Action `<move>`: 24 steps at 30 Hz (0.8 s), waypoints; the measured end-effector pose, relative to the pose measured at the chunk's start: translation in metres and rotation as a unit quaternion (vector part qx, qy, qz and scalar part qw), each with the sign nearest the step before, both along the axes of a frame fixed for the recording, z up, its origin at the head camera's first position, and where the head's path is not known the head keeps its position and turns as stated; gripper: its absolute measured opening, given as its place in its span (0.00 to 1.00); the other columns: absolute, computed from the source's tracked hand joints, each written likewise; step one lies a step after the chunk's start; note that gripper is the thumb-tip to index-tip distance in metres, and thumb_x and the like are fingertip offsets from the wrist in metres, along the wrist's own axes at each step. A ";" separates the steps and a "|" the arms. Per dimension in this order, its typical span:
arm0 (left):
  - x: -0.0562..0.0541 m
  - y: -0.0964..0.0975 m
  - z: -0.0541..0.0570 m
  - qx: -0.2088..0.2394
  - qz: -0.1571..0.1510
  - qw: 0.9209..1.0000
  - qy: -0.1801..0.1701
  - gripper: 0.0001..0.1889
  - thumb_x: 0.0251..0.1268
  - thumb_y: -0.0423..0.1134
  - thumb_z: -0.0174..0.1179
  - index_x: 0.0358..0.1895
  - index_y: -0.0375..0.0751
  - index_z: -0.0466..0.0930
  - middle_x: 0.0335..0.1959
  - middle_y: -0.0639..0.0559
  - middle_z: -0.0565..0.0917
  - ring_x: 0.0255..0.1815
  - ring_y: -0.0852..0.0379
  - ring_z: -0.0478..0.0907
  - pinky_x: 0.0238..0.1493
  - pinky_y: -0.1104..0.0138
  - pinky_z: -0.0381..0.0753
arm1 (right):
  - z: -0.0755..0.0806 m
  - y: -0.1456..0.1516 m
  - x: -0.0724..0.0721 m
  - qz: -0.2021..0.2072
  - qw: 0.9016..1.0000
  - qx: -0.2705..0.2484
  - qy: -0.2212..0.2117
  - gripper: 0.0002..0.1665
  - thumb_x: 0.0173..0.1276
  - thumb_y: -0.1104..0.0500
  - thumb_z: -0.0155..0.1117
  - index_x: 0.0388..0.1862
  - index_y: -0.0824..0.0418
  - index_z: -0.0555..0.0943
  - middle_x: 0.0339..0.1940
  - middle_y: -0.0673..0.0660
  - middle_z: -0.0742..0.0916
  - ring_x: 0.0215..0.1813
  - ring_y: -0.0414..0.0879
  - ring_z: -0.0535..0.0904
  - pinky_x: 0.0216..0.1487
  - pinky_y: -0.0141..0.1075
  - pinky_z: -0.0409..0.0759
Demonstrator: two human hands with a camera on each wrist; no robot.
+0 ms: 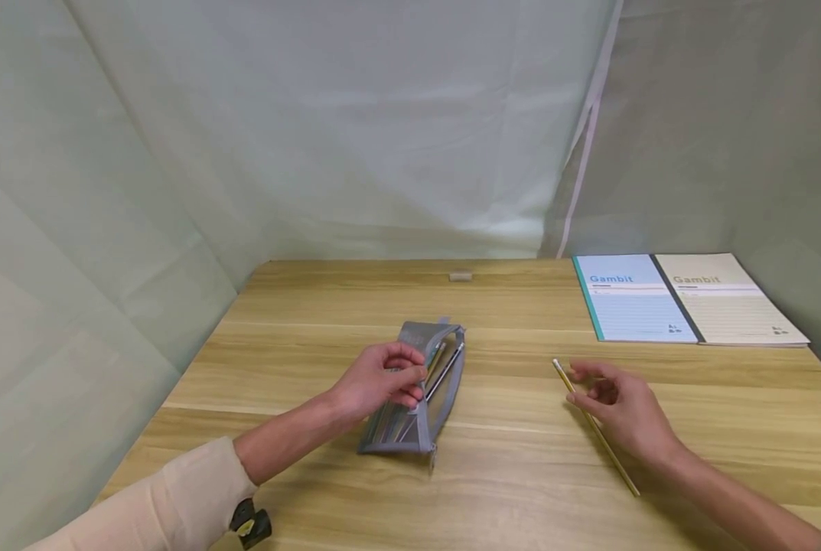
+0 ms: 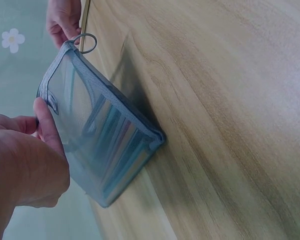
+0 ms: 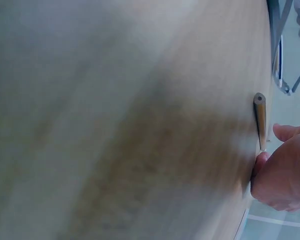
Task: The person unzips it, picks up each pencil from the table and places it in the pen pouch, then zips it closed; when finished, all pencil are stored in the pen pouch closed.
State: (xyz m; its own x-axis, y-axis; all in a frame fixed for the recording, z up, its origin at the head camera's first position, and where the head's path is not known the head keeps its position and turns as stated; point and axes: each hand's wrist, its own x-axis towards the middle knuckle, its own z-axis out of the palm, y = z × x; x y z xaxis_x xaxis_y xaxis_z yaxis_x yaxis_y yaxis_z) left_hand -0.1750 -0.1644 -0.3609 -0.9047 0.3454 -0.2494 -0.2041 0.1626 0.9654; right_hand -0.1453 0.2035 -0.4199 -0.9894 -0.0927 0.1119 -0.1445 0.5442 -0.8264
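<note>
My left hand pinches the upper edge of a grey mesh pencil case, which has its zip open. Through the mesh, several pencils show inside, and a dark pencil lies in the open mouth. In the left wrist view the thumb presses on the case near its top edge, with a zip ring at the far corner. A yellow pencil lies on the table at the right. My right hand is beside it, thumb and fingers spread apart close over its upper part.
Two notebooks, one blue and one cream, lie side by side at the back right of the wooden table. A small eraser-like block sits near the back edge. Pale cloth walls stand around the table.
</note>
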 end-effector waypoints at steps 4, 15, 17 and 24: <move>0.000 0.000 0.000 -0.003 0.004 1.000 -0.002 0.11 0.78 0.27 0.60 0.56 0.24 0.75 0.39 0.42 0.82 0.31 0.57 0.85 0.35 0.69 0.91 | -0.003 0.000 0.001 -0.005 1.000 0.003 0.005 0.25 0.68 0.67 0.77 0.62 0.71 0.83 0.47 0.60 0.88 0.37 0.40 0.77 0.32 0.27 0.79; -0.003 -0.003 0.005 0.007 0.015 1.000 0.011 0.11 0.78 0.27 0.58 0.56 0.24 0.74 0.39 0.41 0.82 0.31 0.58 0.84 0.35 0.70 0.90 | -0.005 0.001 0.001 -0.014 1.000 0.010 -0.002 0.24 0.66 0.67 0.78 0.60 0.71 0.84 0.43 0.58 0.87 0.36 0.40 0.76 0.32 0.28 0.78; -0.006 -0.007 0.009 0.025 0.038 0.999 0.024 0.12 0.77 0.27 0.58 0.56 0.23 0.73 0.37 0.42 0.82 0.31 0.59 0.83 0.35 0.71 0.89 | -0.004 0.000 0.001 -0.016 1.000 0.007 -0.006 0.24 0.66 0.67 0.78 0.59 0.71 0.84 0.43 0.58 0.87 0.36 0.40 0.76 0.32 0.28 0.77; -0.010 -0.018 0.014 0.030 0.085 0.996 0.030 0.11 0.80 0.28 0.56 0.58 0.24 0.73 0.37 0.46 0.84 0.32 0.60 0.82 0.38 0.71 0.89 | -0.003 -0.001 0.001 -0.018 1.000 0.006 -0.011 0.23 0.66 0.66 0.79 0.58 0.71 0.85 0.43 0.58 0.87 0.37 0.40 0.76 0.32 0.28 0.78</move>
State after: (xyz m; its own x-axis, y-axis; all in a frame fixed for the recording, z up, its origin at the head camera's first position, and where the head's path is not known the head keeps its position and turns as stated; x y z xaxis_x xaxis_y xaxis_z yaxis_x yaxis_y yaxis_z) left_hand -0.1850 -0.1819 -0.3465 -0.9639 0.1987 -0.1774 -0.1660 0.0729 0.9834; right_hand -0.1446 0.2028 -0.4229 -0.9944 -0.0572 0.0884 -0.1052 0.5588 -0.8226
